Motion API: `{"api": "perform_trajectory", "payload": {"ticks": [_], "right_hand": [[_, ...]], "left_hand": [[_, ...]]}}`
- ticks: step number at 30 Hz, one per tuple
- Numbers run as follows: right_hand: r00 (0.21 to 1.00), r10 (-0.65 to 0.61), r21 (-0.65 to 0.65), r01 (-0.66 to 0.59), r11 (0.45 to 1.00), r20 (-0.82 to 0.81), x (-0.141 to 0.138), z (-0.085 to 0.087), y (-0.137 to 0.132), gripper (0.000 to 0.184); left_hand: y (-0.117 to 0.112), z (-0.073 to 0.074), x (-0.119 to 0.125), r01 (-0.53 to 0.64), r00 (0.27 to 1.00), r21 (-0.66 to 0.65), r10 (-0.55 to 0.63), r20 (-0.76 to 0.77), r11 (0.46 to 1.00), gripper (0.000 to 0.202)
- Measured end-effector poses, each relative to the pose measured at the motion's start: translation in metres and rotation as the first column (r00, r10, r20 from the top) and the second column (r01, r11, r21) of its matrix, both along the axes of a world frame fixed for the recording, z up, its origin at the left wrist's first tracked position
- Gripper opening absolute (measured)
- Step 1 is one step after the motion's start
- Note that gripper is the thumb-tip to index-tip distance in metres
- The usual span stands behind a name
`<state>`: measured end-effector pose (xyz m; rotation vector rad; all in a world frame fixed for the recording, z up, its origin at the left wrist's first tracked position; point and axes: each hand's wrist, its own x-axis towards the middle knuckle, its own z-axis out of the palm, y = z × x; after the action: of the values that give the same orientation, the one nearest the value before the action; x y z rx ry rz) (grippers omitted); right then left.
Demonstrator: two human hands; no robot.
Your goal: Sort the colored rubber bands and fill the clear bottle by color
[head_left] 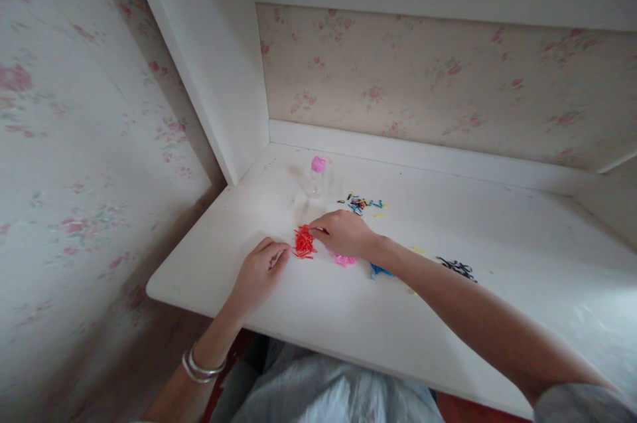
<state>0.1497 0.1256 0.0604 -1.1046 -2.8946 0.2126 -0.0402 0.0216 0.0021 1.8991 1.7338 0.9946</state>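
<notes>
A small heap of red bands [303, 242] lies on the white table [497, 290]. My right hand [343, 234] rests just right of the heap, its fingers pinched together at the heap's upper edge; what they pinch is too small to name. My left hand [259, 272] lies on the table to the left of the red heap, fingers curled loosely with the fingertips close to it. A pink heap [344, 259] and a blue heap [379, 270] peek out from under my right wrist.
A clear little bottle with a pink cap [317, 176] stands behind the heaps. A mixed scatter of coloured bands [361, 203] lies to its right, a black heap [458, 268] further right. White shelf walls close in the left and back. Silver bangles [199, 366] circle my left wrist.
</notes>
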Motion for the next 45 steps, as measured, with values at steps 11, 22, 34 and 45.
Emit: {"api": "perform_trajectory", "payload": {"ticks": [11,22,34,45], "right_hand": [[0.975,-0.211,0.052,0.208,0.977,0.066,0.051,-0.005,0.005,0.033],[0.847,-0.529,-0.069,0.532,0.844,0.055,0.113,-0.024,0.037,0.033],[0.875,-0.478,-0.041,0.482,0.875,0.081,0.094,-0.025,0.044,0.031],[0.677,-0.658,-0.201,0.630,0.750,-0.331,0.199,-0.023,-0.029,0.033]], "left_hand": [[0.001,-0.006,-0.002,0.007,1.000,-0.015,-0.007,-0.003,1.000,0.030],[0.004,-0.012,-0.002,-0.008,0.999,0.010,0.008,-0.036,1.000,0.028],[0.006,-0.011,-0.002,0.024,1.000,0.007,-0.024,-0.020,1.000,0.028],[0.006,-0.011,-0.002,0.004,1.000,0.020,-0.004,-0.010,1.000,0.028]]}}
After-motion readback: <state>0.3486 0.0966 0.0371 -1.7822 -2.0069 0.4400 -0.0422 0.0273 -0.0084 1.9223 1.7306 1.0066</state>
